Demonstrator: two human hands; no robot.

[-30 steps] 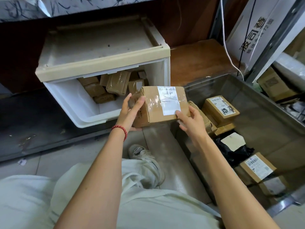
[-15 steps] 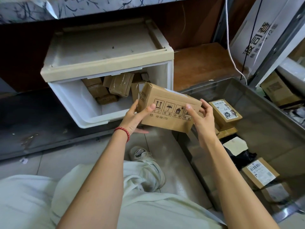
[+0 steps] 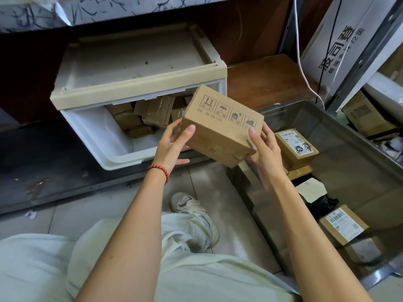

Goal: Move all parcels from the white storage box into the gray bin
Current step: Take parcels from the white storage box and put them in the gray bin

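Head view: cardboard parcel (image 3: pixel 220 125) held between left hand (image 3: pixel 172 147) and right hand (image 3: pixel 262 153)

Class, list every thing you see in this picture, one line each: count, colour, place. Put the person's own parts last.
held parcel: one, brown, in the air between storage box and bin
white storage box: one, white with beige top, upper left, front open
stored parcels: several, brown, inside the white storage box
gray bin: one, gray, at right
labelled boxes: two, brown with white labels, inside the gray bin
black bag: one, black, in the bin between them
cable: one, white, hanging upper right
printed carton: one, white, upper right
shoe: one, off-white, on floor tiles
bracelet: one, red beads, left wrist
left hand: one, grips the parcel's left end
right hand: one, grips its right end
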